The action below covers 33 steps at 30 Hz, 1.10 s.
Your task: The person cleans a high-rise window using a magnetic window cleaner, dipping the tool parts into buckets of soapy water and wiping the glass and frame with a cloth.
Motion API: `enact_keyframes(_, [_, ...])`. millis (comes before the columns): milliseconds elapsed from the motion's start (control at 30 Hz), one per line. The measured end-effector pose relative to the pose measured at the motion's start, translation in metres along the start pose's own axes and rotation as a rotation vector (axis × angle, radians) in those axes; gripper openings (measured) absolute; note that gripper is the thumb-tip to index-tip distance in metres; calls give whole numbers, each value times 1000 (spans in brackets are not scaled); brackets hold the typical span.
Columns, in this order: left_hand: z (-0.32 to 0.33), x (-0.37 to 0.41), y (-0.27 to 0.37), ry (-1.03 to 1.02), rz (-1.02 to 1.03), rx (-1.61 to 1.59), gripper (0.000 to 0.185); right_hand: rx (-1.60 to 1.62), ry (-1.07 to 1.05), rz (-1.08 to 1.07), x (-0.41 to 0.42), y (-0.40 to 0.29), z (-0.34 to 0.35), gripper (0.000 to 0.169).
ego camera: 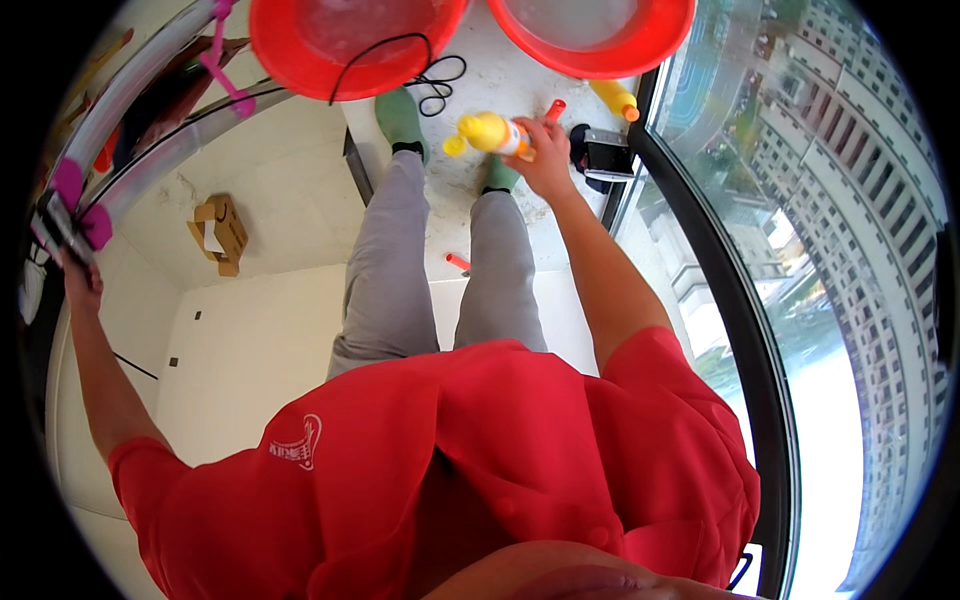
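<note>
My right hand point(544, 157) grips a yellow plastic bottle point(487, 133) with an orange and white label, held on its side above my right foot. A yellow cap point(454, 145) shows at the bottle's left end; whether it hangs open I cannot tell. At the far left, my left hand point(81, 281) is closed around a dark and grey tool point(66, 225), whose kind is unclear, beside a pink-jointed clear tube point(150, 176). Close to the right hand lies a red-handled item point(556, 110) on the white surface under my feet.
Two red basins point(289, 64) point(600, 64) of cloudy water stand ahead, a black cord point(435, 86) by the left one. Another yellow bottle point(615, 99) and a black-and-grey device point(607, 155) sit near the window frame point(720, 277). An open cardboard box point(217, 232) lies lower left.
</note>
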State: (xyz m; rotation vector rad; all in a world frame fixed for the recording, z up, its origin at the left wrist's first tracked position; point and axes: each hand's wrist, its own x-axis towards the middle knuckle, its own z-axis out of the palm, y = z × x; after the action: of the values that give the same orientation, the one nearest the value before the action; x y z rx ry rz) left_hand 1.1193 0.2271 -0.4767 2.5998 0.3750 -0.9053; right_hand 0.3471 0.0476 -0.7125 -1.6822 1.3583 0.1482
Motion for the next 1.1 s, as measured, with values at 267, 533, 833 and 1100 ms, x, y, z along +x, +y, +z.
enact_keyframes(267, [43,-60,-123,6,-114,-141,62,194,260,-98,112,81,71,52])
enact_keyframes(533, [300,-220,-200,-470,-294,39,50,392,295,117,112,104,89,46])
enact_keyframes(833, [391,-281,-175,-711,-171,61,49,290,182,-31,90,115,85,49])
enact_keyframes(1100, [397,-282,-174,-696,-148,128,47,355,297,10,62,124,83,52])
